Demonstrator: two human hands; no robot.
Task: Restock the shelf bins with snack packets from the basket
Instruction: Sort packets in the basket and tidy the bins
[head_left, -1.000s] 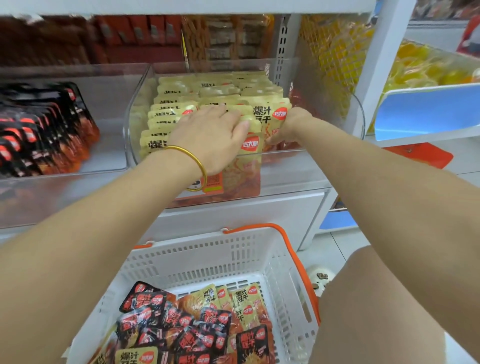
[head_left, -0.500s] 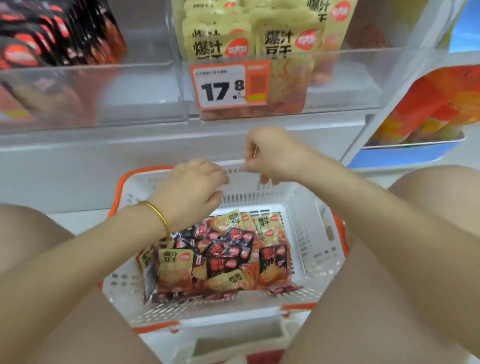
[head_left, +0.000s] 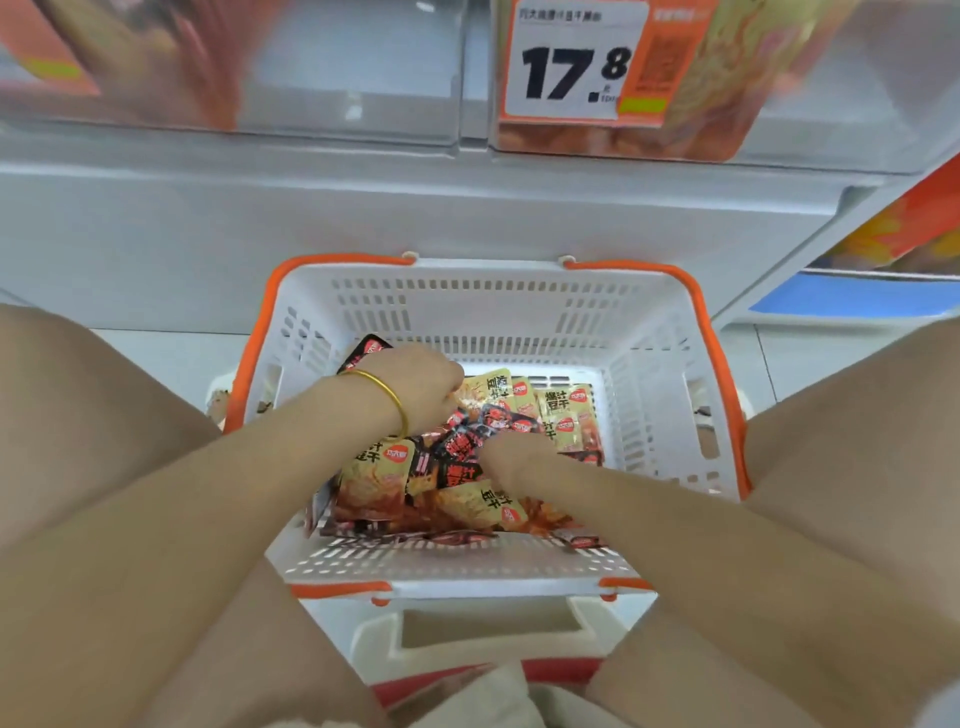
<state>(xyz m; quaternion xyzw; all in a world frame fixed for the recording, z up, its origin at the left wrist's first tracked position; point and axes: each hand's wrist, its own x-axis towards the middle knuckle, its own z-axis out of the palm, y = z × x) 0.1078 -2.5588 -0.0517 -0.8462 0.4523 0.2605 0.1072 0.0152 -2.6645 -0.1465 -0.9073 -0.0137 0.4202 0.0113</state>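
Observation:
The white basket (head_left: 467, 306) with orange handles stands on the floor between my knees. A heap of yellow snack packets (head_left: 563, 415) and black snack packets (head_left: 460, 447) lies in it. My left hand (head_left: 415, 384), with a gold bangle at the wrist, reaches into the far left of the heap, its fingers curled on the edge of a yellow packet (head_left: 491, 387). My right hand (head_left: 511, 460) is down in the middle of the heap, touching black packets; its fingertips are hidden. The clear shelf bin (head_left: 831, 104) of yellow packets is above, blurred.
A 17.8 price tag (head_left: 571, 57) hangs on the bin's front. Another clear bin (head_left: 337, 67) sits to its left. The white shelf base (head_left: 415, 208) stands right behind the basket. My knees (head_left: 104, 395) flank the basket on both sides.
Both hands left the shelf bin, dropped past the basket's rim and went into the heap of packets. The view tilted down onto the basket.

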